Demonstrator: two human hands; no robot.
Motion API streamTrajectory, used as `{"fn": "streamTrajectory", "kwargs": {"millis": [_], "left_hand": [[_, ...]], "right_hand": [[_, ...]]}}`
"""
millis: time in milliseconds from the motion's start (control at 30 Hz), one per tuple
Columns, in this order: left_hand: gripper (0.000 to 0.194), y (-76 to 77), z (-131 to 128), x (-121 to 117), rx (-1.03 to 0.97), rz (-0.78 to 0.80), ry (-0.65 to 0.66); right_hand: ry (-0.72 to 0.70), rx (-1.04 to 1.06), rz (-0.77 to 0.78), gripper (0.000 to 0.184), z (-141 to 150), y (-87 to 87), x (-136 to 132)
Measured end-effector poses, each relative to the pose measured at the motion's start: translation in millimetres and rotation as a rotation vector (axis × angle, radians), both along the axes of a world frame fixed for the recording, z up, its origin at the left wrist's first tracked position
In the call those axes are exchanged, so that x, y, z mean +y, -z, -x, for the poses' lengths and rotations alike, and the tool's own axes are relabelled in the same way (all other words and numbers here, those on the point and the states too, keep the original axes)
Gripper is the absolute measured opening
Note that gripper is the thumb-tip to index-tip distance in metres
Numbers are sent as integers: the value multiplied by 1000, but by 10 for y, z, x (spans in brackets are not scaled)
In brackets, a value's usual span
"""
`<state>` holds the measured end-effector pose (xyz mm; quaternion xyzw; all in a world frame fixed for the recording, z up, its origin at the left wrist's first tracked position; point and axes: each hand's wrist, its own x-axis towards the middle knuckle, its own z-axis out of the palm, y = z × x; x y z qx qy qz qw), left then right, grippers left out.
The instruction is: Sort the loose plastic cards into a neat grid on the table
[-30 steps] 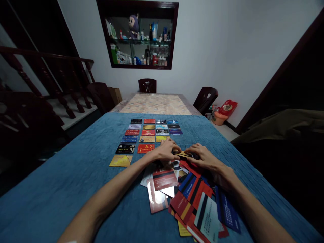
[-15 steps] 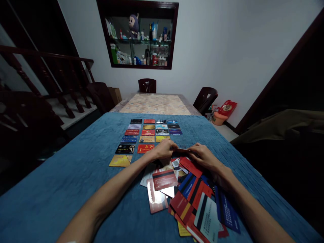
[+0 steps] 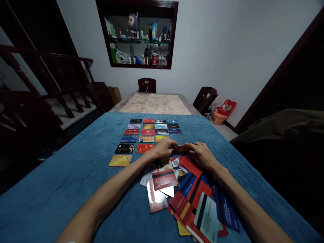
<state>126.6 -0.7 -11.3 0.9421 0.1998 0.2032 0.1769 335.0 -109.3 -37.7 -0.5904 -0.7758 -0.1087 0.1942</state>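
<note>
Between my two hands a plastic card [image 3: 181, 147] is held nearly edge-on, just above the far edge of a loose pile. My left hand [image 3: 164, 147] pinches its left end, and the fingers of my right hand [image 3: 201, 153] close on its right end. Below my wrists the pile of overlapping cards spreads out, with a red striped card [image 3: 165, 179], a pale grey-green card [image 3: 207, 216] and a blue card [image 3: 227, 211] on top. Beyond my left hand, cards lie face up in neat rows, among them a gold card [image 3: 120, 161] and a red card [image 3: 145, 148].
A blue cloth [image 3: 76, 175] covers the near part of the table; the patterned tabletop [image 3: 154, 103] shows behind it. Dark chairs [image 3: 146, 85] stand around the far end. On the right are an orange bucket [image 3: 218, 118] and a red bag [image 3: 227, 108].
My right hand has shifted slightly left along the held card, closer to my left hand. The card has tilted a little, showing a thin reddish face. The pile and rows look unchanged.
</note>
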Motion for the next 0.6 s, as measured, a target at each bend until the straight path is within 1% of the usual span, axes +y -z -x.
{"fn": "streamTrajectory", "kwargs": {"millis": [200, 333, 600], "left_hand": [[33, 22, -11, -18, -9, -17, -50], [29, 31, -3, -1, -50, -29, -84], [35, -6, 17, 8, -94, -34, -147]], "right_hand": [[-7, -16, -47, 35, 15, 44, 3], [-3, -27, -83, 35, 21, 67, 10], [27, -16, -196, 41, 51, 62, 13]]}}
